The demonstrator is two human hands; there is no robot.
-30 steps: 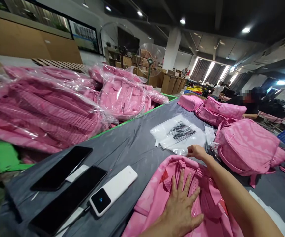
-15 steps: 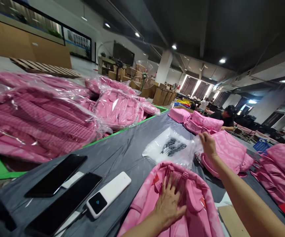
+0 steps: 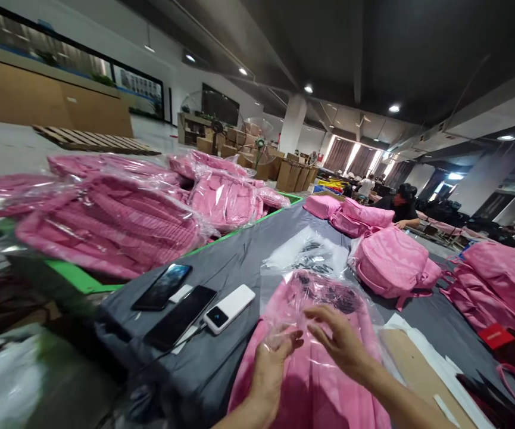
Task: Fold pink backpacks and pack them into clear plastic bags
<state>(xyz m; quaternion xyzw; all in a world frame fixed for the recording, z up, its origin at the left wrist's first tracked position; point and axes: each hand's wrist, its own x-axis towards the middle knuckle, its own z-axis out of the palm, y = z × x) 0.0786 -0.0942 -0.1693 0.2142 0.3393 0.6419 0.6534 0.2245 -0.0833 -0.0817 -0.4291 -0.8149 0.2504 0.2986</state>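
Observation:
A pink backpack lies in front of me on the grey-covered table, its straps side up. A clear plastic bag with black print lies over its upper part. My left hand is at the bag's near edge, with its fingers curled on the film. Close beside it, my right hand hovers over the backpack with fingers apart, near the plastic. Whether the right fingertips touch the film is hard to see. More printed plastic bags lie flat beyond the backpack's top.
Two phones and a white power bank lie at left. Bagged pink backpacks fill a green-edged bin. Unbagged backpacks stand at right, near cardboard. A co-worker sits beyond.
The plastic bag now covers the backpack's top. My right hand came back from the far right to the backpack; my left hand lifted off the straps to the bag's edge.

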